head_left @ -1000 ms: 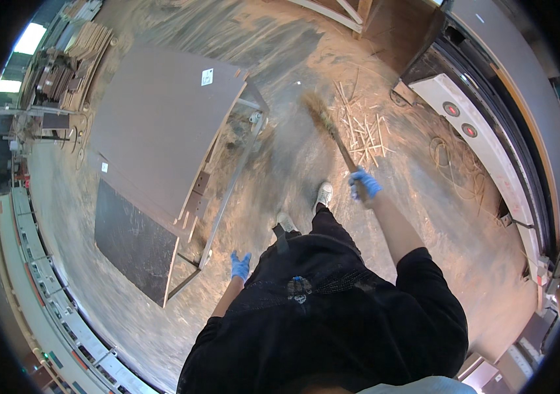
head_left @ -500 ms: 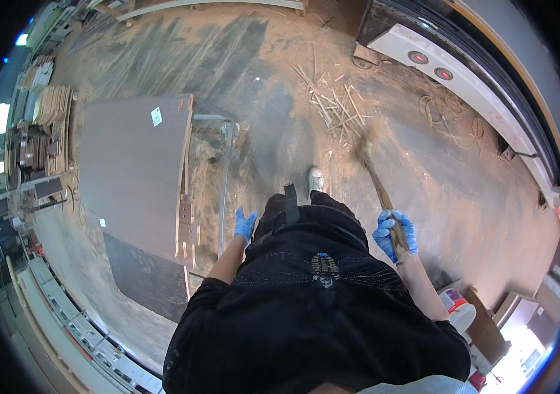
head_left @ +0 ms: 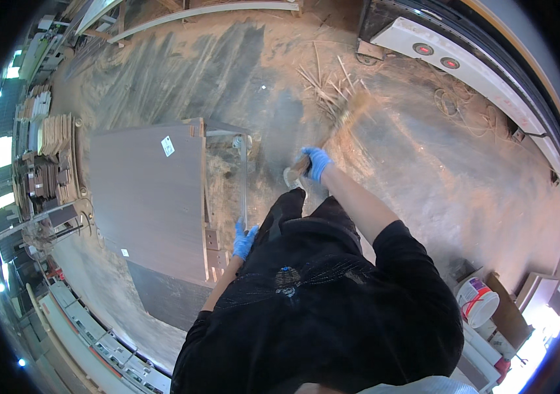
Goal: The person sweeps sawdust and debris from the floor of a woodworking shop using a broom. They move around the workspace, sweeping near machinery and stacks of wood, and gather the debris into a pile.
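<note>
A blue glove covers my right hand [head_left: 317, 163], which is wrapped round the short handle of a hand broom. Smeared by motion, the straw-coloured broom [head_left: 353, 110] reaches forward and right, its bristles against a heap of thin wood strips [head_left: 322, 88] on the dusty floor. Part of the handle sticks out on the left side of my fist, above my shoe [head_left: 292, 177]. My left hand [head_left: 244, 241], also gloved in blue, hangs open with fingers apart beside my left thigh. It is close to the edge of a stack of dark panels and holds nothing.
On my left a large dark brown panel [head_left: 152, 190] lies raised, with a metal rail [head_left: 243, 177] along its right side. A white machine base [head_left: 463, 69] stands at the far right, cables [head_left: 450, 104] beneath it. Behind right is a white bucket [head_left: 478, 303]. Sawdust coats the floor [head_left: 424, 197].
My right hand has swung left and forward with the broom, from beside my right hip to in front of my legs. The bristles have moved forward into the strips, shifting some.
</note>
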Available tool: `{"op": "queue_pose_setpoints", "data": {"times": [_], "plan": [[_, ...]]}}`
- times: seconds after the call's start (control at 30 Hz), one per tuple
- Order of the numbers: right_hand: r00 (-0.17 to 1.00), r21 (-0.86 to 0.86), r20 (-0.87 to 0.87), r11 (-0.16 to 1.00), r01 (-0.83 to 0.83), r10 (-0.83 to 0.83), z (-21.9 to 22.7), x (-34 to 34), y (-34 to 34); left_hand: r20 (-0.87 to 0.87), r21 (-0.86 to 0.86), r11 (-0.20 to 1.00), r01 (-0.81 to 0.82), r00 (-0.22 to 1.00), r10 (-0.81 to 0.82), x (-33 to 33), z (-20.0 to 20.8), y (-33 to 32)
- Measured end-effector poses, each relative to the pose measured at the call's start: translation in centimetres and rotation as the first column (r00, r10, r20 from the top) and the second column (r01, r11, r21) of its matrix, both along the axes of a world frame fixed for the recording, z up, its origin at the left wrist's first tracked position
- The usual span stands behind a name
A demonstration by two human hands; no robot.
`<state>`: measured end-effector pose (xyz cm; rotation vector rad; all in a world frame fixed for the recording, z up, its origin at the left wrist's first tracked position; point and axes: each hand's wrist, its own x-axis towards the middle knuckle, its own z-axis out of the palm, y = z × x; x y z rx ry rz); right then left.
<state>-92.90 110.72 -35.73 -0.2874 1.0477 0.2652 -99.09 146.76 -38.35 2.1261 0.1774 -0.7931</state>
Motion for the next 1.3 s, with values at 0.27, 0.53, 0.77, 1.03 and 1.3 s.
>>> {"op": "queue_pose_setpoints", "data": {"times": [0.27,0.53,0.77,1.03,1.3], "plan": [[0.997,-0.309,0.067,0.950,0.051,-0.032,4.3,-9.1,-3.7,0.026,-0.047,0.975,0.217,0.976,-0.216,9.3,2.5,-1.3],[0.936,0.110,-0.027,0.929,0.353,-0.352,12.4,-12.4,4.7,0.008,-0.070,0.944,0.323,0.946,-0.323,13.2,2.3,-3.4],[0.971,0.108,-0.211,0.984,0.140,-0.115,3.3,3.5,10.2,-0.082,-0.159,0.969,0.189,0.976,-0.204,13.5,3.3,-1.0],[0.974,-0.009,0.212,0.997,-0.078,0.079,-0.1,19.0,3.9,-0.137,-0.184,0.983,-0.018,0.991,-0.007,13.9,5.6,-0.5],[0.967,-0.236,0.199,0.966,-0.109,0.157,5.9,13.0,-11.7,-0.125,-0.210,0.963,-0.170,0.981,0.146,17.7,1.3,-5.6]]}}
